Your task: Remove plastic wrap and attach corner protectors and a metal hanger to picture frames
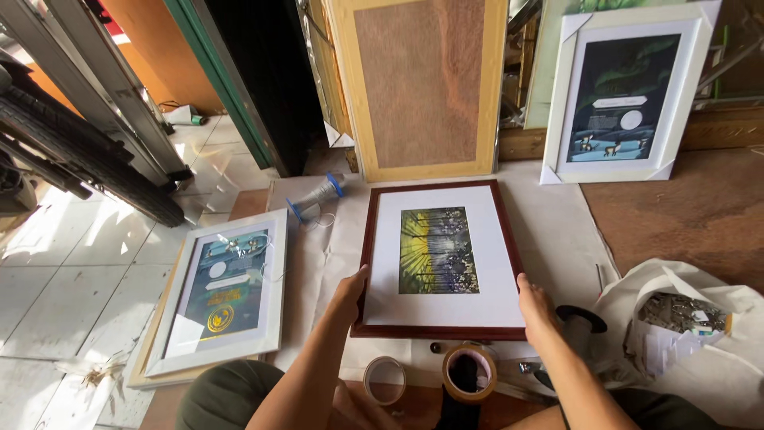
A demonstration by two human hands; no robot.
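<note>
Nearest, between the forearms, 2 tape rolls lie on the floor: a clear one [384, 380] toward the left hand and a brown one [469, 372] toward the right, with a small dark knob [435, 348] just beyond them. By the right wrist stands a black spool [579, 325], and further right a white bag [686, 322] gapes open, small hardware showing inside.

The left hand [350, 295] grips the lower left edge of the red frame [439, 259], thumb on its face; the right hand [536, 302] grips the lower right edge, fingers curled around the rim. Both hands are closed on the frame, which lies flat on white paper [557, 231], its near rail between the 2 hands. It holds a white mat around a yellow and dark print.

Left of the left hand, well apart, a white frame [223, 291] lies tilted on the paper's edge, stacked on a wooden one. Beyond it a spool of thread [317, 195] with blue ends lies near the red frame's far left corner. Bare paper runs along the frame's right side.

Farthest, a wooden panel [422, 87] leans upright just past the red frame's far rail, and another white frame [625, 95] leans beyond the right hand.
</note>
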